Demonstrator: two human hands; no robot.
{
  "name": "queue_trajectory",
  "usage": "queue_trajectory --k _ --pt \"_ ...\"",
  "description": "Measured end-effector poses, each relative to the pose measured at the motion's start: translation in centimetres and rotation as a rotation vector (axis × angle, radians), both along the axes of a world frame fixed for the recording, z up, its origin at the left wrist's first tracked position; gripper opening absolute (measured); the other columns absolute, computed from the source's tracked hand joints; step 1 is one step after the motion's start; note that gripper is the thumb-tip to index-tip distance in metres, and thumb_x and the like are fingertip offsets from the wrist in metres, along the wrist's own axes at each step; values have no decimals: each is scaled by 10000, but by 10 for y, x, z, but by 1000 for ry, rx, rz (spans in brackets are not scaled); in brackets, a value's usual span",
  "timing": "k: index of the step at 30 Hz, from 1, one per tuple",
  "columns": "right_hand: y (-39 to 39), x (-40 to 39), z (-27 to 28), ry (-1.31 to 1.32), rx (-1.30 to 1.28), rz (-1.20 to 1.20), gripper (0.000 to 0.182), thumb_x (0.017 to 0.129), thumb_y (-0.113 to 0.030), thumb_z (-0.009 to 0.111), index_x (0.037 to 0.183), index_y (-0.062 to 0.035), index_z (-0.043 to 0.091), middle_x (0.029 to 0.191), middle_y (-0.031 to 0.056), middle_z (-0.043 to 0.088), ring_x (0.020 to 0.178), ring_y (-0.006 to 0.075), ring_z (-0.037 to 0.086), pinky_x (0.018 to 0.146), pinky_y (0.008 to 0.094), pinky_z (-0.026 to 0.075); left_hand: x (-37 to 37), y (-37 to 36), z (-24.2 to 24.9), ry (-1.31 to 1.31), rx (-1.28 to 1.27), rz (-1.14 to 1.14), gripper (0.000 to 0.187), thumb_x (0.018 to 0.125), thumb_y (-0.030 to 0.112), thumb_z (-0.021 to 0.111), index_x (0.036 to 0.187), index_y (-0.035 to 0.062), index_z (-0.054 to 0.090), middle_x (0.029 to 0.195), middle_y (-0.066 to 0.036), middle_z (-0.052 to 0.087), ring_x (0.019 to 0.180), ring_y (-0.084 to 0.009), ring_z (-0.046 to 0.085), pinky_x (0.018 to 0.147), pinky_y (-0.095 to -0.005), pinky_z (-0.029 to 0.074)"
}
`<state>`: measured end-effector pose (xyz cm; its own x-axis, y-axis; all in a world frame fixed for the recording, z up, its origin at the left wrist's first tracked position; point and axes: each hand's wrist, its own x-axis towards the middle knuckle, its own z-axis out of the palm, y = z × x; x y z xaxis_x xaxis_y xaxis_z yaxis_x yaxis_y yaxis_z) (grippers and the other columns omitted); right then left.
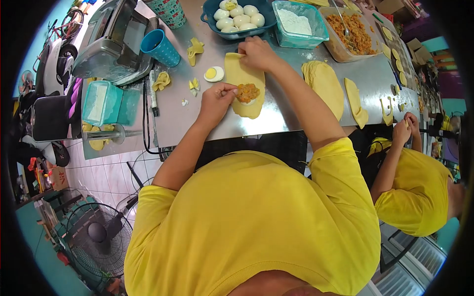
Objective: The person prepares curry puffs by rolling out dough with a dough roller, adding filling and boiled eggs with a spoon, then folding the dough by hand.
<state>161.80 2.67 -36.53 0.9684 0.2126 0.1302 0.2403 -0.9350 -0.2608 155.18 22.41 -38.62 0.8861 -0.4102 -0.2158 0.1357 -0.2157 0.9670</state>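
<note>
A flat oval dough sheet lies on the metal table, with orange filling over a piece of egg near its lower end. My left hand is beside the filling, fingertips pinched together at its left edge; what they hold, if anything, is too small to name. My right hand is closed on the far end of the same sheet. Left of the sheet rests an egg half, yolk up. Stacked dough sheets lie to the right, and a single folded piece is beyond them.
Along the back are a blue bowl of peeled eggs, a tub of white powder and a filling container with a spoon. A blue cup and a metal machine stand left. A co-worker sits at right.
</note>
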Motion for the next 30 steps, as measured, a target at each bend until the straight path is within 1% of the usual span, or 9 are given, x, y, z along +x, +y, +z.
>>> queue_trajectory --k 1,3,6,9,12,19,21,23,30 --pt "-2 -1 7 0 -2 4 164 774 -151 606 874 -22 619 960 133 617 934 237 572 787 383 461 -1 -1 0 0 -2 4 126 859 57 611 947 -32 631 772 -7 580 662 -61 513 625 -193 432" --pt "-7 -4 24 388 559 -36 143 745 -122 644 827 -21 587 810 81 617 759 170 579 684 311 462 -2 -6 0 -10 6 -3 125 858 64 621 932 -36 632 690 0 570 620 -57 511 598 -196 435" --pt "-4 -29 51 358 757 36 155 731 -95 675 815 -27 564 711 47 594 648 123 540 619 266 443 4 -6 -13 -50 -76 -16 99 835 45 624 887 -38 614 733 -42 606 620 -86 547 579 -226 458" --pt "7 -76 63 297 718 90 157 730 -83 665 814 -26 546 738 78 586 692 186 560 641 305 450 7 -6 -20 -32 -106 5 124 844 32 606 946 -23 561 789 -48 599 667 -88 557 608 -227 459" --pt "29 -138 38 -100 512 228 172 700 -32 632 836 -36 527 791 149 540 796 350 540 687 400 445 5 -2 -25 -81 -235 34 96 882 51 568 937 33 491 829 -39 572 735 -95 559 662 -223 469" --pt "52 -208 -10 -351 397 130 219 719 -3 609 938 5 599 858 130 575 806 302 551 732 413 449 -31 -13 11 -54 -161 90 402 833 171 664 1169 10 511 903 -86 559 833 -165 557 755 -294 458" --pt "46 -205 -8 -262 487 69 222 729 5 599 951 3 604 851 139 569 802 311 547 725 407 452 -34 -15 -3 -733 247 -21 500 771 172 721 1210 29 531 977 -135 522 884 -263 554 781 -345 463" --pt "36 -190 2 -233 556 -23 243 740 28 577 977 -3 617 809 159 547 771 336 531 703 401 457 -34 -18 -9 -727 233 -9 519 732 169 746 1193 34 549 990 -151 503 895 -297 546 783 -359 465" --pt "13 -148 -20 -258 53 -103 400 775 -48 534 1169 24 541 968 133 518 877 287 511 735 365 436 -36 -21 -6 -659 253 22 575 660 152 791 1176 43 565 1010 -157 489 913 -320 543 795 -370 466"
